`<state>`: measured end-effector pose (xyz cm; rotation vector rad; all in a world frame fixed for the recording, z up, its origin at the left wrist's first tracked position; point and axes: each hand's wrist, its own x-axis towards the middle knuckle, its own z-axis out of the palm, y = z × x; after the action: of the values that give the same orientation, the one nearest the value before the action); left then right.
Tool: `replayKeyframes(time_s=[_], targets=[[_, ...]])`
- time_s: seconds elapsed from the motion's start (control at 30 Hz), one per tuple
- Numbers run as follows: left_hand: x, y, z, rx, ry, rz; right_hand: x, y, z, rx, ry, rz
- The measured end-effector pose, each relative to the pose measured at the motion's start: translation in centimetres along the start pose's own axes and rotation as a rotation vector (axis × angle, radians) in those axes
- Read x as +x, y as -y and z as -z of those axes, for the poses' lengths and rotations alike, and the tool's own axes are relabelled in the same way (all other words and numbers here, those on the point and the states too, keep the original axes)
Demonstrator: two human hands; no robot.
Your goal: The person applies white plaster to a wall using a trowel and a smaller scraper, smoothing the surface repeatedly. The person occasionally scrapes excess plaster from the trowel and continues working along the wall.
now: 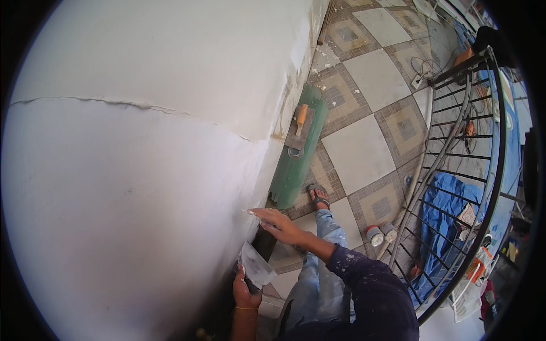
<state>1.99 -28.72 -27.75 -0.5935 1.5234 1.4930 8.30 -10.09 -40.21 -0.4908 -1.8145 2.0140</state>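
Note:
My left hand, low beside the white wall, is wrapped round a wide putty knife. Its broad blade points up and carries a pale, whitish film. Just above it, my right hand reaches toward the wall, fingers extended and pressed together on a thin blade. That blade is seen nearly edge-on, with white paste at its tip; its handle is hidden by the hand. A long crack crosses the wall above.
A green board lies along the wall's foot, with a wooden-handled trowel and a tape roll on it. Two cans stand on the tiled floor. A black metal railing curves along the right, with blue sheeting behind it.

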Motion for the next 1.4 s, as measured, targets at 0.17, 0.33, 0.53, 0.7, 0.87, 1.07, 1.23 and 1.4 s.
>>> replayKeyframes(time_s=[0.17, 0.33, 0.53, 0.7, 0.87, 1.07, 1.23, 1.4], targets=[[3.1, -2.5, -1.3, 0.34, 0.345, -0.101, -3.2, 9.6, 3.6, -0.296, 0.373, 0.47], [1.6, -4.8, -2.5, -0.097, 0.139, 0.026, -0.7, 3.2, 6.3, -0.678, 0.217, 0.199], [-1.7, -3.4, -0.9, -0.218, 0.133, 0.047, 10.3, -9.6, 10.8, 0.075, -0.556, -0.606], [-4.9, 0.3, 1.8, -0.366, 0.213, 0.217, 17.5, -11.3, 13.0, 0.43, -0.73, -0.682], [-7.4, 2.5, 5.0, -0.35, 0.229, 0.295, 19.2, -5.1, 12.1, 0.29, -0.707, -0.621], [-10.2, 2.9, 6.9, -0.358, 0.392, 0.268, 20.3, 8.6, 11.4, 0.235, -0.684, -0.396], [-12.5, 1.5, 6.7, -0.326, 0.568, 0.243, 22.0, 22.0, 10.4, 0.155, -0.661, -0.256], [-12.6, 2.1, 8.4, -0.384, 0.8, 0.361, 22.0, 36.6, 8.6, 0.071, -0.662, -0.141]])
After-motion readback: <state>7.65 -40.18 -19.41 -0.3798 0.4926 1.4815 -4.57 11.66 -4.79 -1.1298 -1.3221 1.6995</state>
